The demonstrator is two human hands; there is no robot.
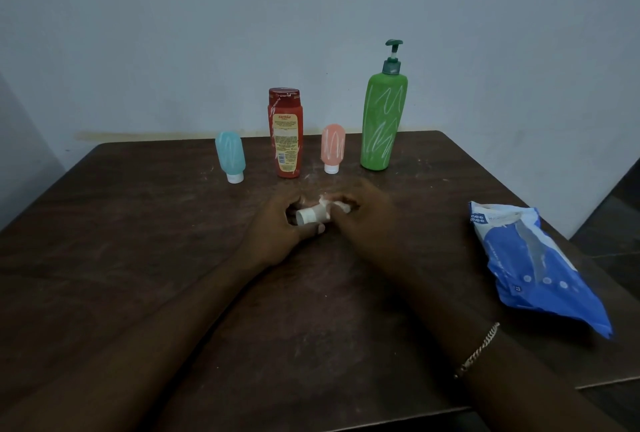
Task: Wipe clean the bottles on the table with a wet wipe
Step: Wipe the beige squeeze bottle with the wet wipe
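Small bottle (310,216) is held sideways between both hands, in front of the red bottle (285,134) and slightly to its right. Left hand (277,227) is curled round the white cap end. Right hand (367,220) is curled over the body, with the wet wipe (337,205) bunched under its fingers. The body is mostly hidden; probably a soft squeeze tube like the pink tube (333,147) right of the red bottle.

Expect it to be light, squashy and slick once wet, so grip the stiff cap and wipe along the body without squeezing hard.

Blue tube (230,154) left of the red bottle and green pump bottle (382,120) further right both carry white scribbles. Wipes pack (533,265) sits far right of the red bottle.
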